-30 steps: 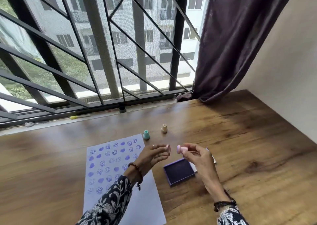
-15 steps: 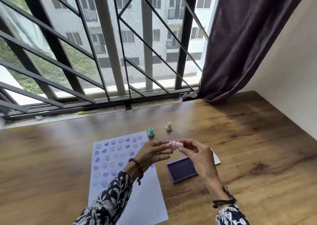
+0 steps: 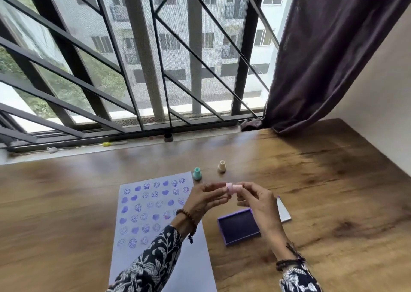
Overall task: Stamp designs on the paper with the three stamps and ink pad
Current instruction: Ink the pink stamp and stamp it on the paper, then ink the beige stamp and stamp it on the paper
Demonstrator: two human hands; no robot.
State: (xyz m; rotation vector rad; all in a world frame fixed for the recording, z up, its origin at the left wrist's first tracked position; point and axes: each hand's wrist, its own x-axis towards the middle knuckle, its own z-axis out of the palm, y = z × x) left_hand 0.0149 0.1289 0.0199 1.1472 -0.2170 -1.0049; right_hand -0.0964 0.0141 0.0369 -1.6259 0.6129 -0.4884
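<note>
A small pink stamp (image 3: 233, 188) is held sideways in the air between both hands, above the table. My left hand (image 3: 206, 199) pinches its left end, which looks like a cap, and my right hand (image 3: 258, 202) pinches its right end. Under my left arm lies the white paper (image 3: 195, 258), with rows of purple hearts and smiley faces on its upper half. The open purple ink pad (image 3: 239, 226) sits below my right hand. A teal stamp (image 3: 197, 173) and a beige stamp (image 3: 221, 166) stand upright just past the paper's far right corner.
The ink pad's white lid (image 3: 283, 211) lies right of the pad, partly behind my right hand. The wooden table (image 3: 333, 202) runs to a barred window (image 3: 155, 80) at the back, a dark curtain (image 3: 322, 58) at the back right and a wall on the right.
One second ago my hands were apart, the left with a small pink cap and the right with the stamp. They have come together and the two pink parts are now joined.
</note>
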